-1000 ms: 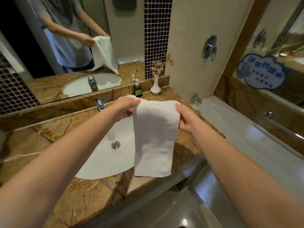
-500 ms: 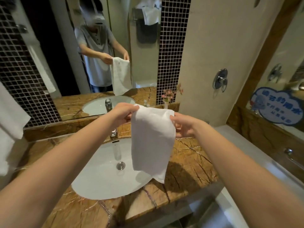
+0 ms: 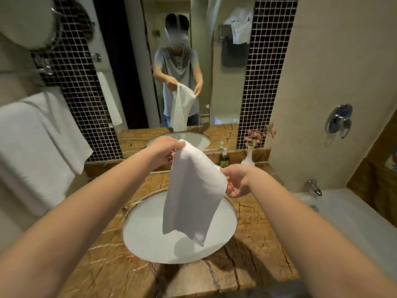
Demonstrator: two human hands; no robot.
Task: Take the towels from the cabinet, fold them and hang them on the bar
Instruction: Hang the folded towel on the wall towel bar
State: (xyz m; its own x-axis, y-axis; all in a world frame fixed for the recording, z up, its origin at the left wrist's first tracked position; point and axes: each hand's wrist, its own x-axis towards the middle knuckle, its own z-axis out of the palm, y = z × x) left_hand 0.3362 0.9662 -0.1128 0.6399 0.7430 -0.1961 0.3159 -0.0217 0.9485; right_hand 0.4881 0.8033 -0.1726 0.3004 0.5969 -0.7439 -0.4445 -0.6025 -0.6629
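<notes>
The white towel hangs in the air above the sink basin, clear of it. It is held by its top edge, which slopes down from left to right. The left grip pinches the higher corner. Its fingertips are sunk in the cloth, so mostly the back of the hand shows. The right grip grasps the lower corner, fingers curled, their tips hidden behind the towel's edge. How many layers the cloth is doubled into cannot be told, and its bottom hem ends in an uneven point. The towel and the left forearm cover the basin's back rim.

The basin is set in a brown marbled surface whose near edge is cut off by the frame. At its back, just right of the towel, stand a dark soap bottle and a white vase with pink flowers, all soft and blurred. The mirror behind reflects the person holding the towel.

To the left hangs a larger white towel, smeared by blur, its left side out of frame. What it hangs from is hard to make out. To the right a bathtub runs off the frame, with a chrome spout at its end and a round valve on the wall above.
</notes>
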